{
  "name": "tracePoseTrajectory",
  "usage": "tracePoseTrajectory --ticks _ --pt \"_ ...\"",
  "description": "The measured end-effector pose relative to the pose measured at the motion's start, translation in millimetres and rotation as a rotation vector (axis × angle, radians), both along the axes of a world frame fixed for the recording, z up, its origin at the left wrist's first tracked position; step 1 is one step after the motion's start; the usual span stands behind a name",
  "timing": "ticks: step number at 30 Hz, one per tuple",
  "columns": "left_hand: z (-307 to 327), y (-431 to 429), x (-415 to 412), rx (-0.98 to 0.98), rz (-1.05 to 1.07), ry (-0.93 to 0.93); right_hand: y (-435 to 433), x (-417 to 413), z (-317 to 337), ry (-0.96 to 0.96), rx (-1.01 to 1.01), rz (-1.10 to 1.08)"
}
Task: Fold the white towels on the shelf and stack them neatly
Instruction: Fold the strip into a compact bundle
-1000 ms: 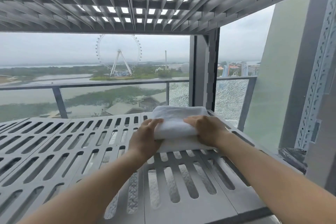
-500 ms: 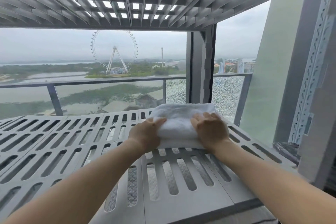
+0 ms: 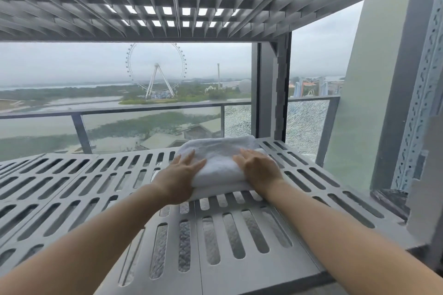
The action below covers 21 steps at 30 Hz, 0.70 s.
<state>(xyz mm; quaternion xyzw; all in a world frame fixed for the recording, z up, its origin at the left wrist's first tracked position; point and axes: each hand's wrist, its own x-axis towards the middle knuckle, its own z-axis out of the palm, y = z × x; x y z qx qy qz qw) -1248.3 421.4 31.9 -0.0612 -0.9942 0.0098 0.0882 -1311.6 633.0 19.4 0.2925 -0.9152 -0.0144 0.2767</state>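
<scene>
Two bare forearms reach across the slotted grey shelf (image 3: 251,275). Past them the left hand (image 3: 178,175) and right hand (image 3: 260,170) lie flat on the folded white towel (image 3: 220,158), one at each end. The fingers (image 3: 189,157) of both hands are straight and slightly apart, pressing on the cloth and curled round nothing. The towel sits toward the shelf's back right, near the rear edge, in layers. Whether it is one towel or several I cannot tell.

The main risk, as I judge it, is that a forward smoothing push could slide the bundle off that rear edge, since nothing visible there would stop it. Uneven pressure from the two hands might skew the layers, and the terry loops may catch in the slots. Beyond stand a balcony railing (image 3: 143,109) and, far off, a Ferris wheel (image 3: 157,64).
</scene>
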Motion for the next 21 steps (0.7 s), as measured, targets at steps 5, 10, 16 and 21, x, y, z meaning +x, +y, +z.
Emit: tracePoseTrajectory --ticks 5,10,16,21 --pt "10 0 1 0.174 -0.032 -0.077 7 -11 10 -0.303 -0.087 0.194" --pt "20 18 -20 0.378 -0.118 0.035 30 -24 38 -0.507 -0.247 0.374" --pt "24 33 -47 0.28 -0.091 0.037 44 -65 56 -0.357 -0.314 0.369" --pt "29 38 -70 0.233 -0.024 0.048 47 -96 58 -0.334 -0.291 0.399"
